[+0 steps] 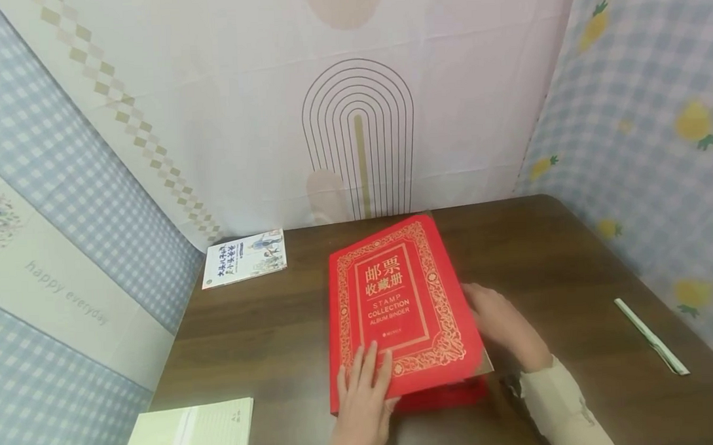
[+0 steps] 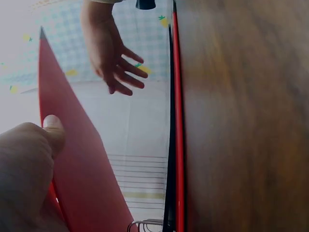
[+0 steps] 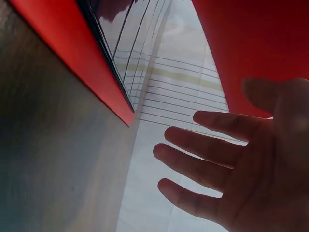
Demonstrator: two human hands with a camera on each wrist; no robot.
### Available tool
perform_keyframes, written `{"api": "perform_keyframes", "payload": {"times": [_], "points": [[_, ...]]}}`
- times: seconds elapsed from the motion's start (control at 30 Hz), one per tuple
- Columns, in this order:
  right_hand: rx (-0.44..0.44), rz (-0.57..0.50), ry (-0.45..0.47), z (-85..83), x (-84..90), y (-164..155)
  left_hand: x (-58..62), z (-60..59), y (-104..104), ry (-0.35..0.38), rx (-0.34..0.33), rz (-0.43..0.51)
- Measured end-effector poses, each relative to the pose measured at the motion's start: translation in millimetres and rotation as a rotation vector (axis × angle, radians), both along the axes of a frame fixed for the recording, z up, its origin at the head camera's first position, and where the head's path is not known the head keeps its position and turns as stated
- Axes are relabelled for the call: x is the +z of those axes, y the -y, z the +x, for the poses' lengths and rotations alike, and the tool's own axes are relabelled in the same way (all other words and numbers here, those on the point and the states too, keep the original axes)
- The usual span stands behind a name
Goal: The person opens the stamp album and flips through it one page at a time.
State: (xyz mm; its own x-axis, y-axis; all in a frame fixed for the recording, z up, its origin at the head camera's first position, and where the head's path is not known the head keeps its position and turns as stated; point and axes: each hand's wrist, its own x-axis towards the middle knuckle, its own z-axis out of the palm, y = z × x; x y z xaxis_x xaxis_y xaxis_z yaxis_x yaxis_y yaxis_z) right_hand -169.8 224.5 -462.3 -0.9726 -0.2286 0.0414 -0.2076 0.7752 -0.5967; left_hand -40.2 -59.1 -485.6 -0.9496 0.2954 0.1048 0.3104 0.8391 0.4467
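A red stamp album with gold lettering lies on the table, its front cover partly raised. My left hand holds the cover by its near edge, fingers spread on the outside and thumb against the inner face. Metal binder rings and dark pages show inside the gap. At the album's right side is my right hand, its fingers spread and holding nothing. The cover hides part of these fingers in the head view.
A white picture booklet lies at the table's back left. Front left is a pale green notebook with a white band. Toward the right edge rests a slim white-and-green strip. Fabric curtains line the back and sides of the table.
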Motion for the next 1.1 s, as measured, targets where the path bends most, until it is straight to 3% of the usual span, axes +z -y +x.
{"api": "perform_keyframes", "payload": {"times": [0.5, 0.73, 1.0, 1.1], "points": [[0.069, 0.096, 0.047, -6.6, -7.9, 10.9, 3.0, 4.7, 14.1, -0.101, 0.032, 0.159], [0.069, 0.121, 0.155, -12.2, -9.5, 18.2, -0.1, 5.2, 19.1, -0.187, 0.054, 0.228], [0.151, 0.148, 0.09, -24.1, -16.3, 25.8, -5.1, 4.3, 24.0, -0.264, 0.07, 0.305], [0.157, 0.172, 0.099, -27.9, -18.6, 30.1, -4.9, 5.5, 25.1, -0.248, 0.088, 0.329]]}}
